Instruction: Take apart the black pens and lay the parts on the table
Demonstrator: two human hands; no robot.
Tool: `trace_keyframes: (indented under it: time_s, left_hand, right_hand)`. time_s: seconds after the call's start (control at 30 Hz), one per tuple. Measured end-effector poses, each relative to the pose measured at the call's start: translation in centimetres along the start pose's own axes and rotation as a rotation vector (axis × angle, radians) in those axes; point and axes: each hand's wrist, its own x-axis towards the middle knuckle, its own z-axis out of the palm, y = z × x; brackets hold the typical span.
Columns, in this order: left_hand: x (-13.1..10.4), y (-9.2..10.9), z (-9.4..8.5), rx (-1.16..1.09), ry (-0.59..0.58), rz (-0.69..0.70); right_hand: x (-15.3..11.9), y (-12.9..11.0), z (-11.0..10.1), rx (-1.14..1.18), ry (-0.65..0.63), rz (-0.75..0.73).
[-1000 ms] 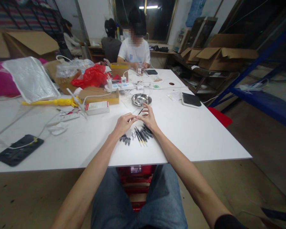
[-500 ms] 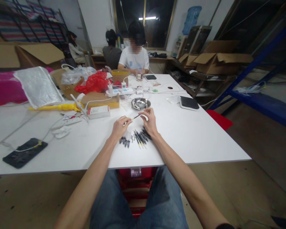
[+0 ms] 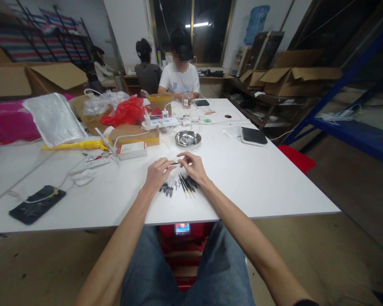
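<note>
Between my hands, above the white table (image 3: 258, 187), is a thin dark pen refill (image 3: 176, 163). My left hand (image 3: 159, 172) pinches one end, and most of the refill is hidden behind its fingers. At the other end, the thumb and fingertips of my right hand (image 3: 194, 166) close on the tip. Below them lie clear pen barrels with black ends (image 3: 168, 190), small grey pieces (image 3: 178, 184) and several dark refills with yellow and white tips (image 3: 187, 189). Black pen parts (image 3: 193, 182) sit partly under my right hand.
A shiny metal dish (image 3: 188, 139) stands beyond my hands. To the left are a white box (image 3: 132, 150), a power strip, cables and a black phone-like device (image 3: 36, 205). A black-topped pad (image 3: 253, 136) lies to the right. A person in a white shirt (image 3: 180, 78) sits opposite.
Both hands have come down and nearer to me. The refill has turned more level, and less of it shows between my fingers; its yellow part is now hidden.
</note>
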Motion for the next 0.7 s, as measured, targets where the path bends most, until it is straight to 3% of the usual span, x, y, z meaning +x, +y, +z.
trace_keyframes:
  time_s: [0.13,0.27,0.5,0.7]
  left_hand:
    - [-0.2,0.1,0.0,0.074,0.066,-0.04]
    - [-0.4,-0.7,0.0,0.065,0.107,-0.145]
    - [-0.5,-1.0,0.0,-0.011,0.084,-0.334]
    - [-0.5,-1.0,0.2,-0.029,0.061,-0.348]
  right_hand:
    - [-0.2,-0.2,0.0,0.14,-0.079,0.089]
    - [-1.0,-0.2,-0.9,-0.049,-0.036,0.04]
    - [-3.3,-1.2,-2.0,-0.432,-0.494,-0.213]
    - [-3.5,-1.4,-1.6,-0.605,-0.615,-0.265]
